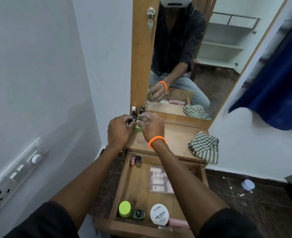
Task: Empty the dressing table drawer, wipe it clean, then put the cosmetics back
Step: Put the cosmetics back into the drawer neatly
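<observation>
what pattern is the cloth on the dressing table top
The crumpled cloth has a green-and-white check pattern, seen best in the head view.

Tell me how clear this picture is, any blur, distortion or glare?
Head view: wide-angle bending curves the wall and mirror frame; dim, flat light without glare; the blue cloth at right is smeared; the hands and drawer contents read fairly sharp.
</observation>
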